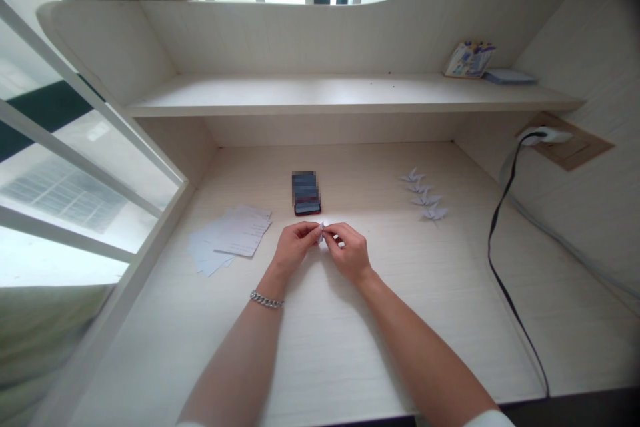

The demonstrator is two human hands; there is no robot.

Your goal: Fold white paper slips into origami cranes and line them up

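Both my hands meet at the middle of the pale wooden desk (320, 347). My left hand (294, 245), with a silver bracelet on its wrist, and my right hand (350, 250) pinch a small folded piece of white paper (321, 231) between their fingertips. Most of that paper is hidden by my fingers. Just beyond my hands lies a dark phone (305, 193), flat on the desk. A loose stack of white paper sheets (231, 237) lies to the left of my left hand.
Several folded white paper cranes (425, 195) sit in a row at the right rear. A black cable (503, 247) runs from a wall socket (550, 136) down across the desk's right side. A shelf (350, 97) above carries a small colourful card (469, 59). White window bars stand at the left.
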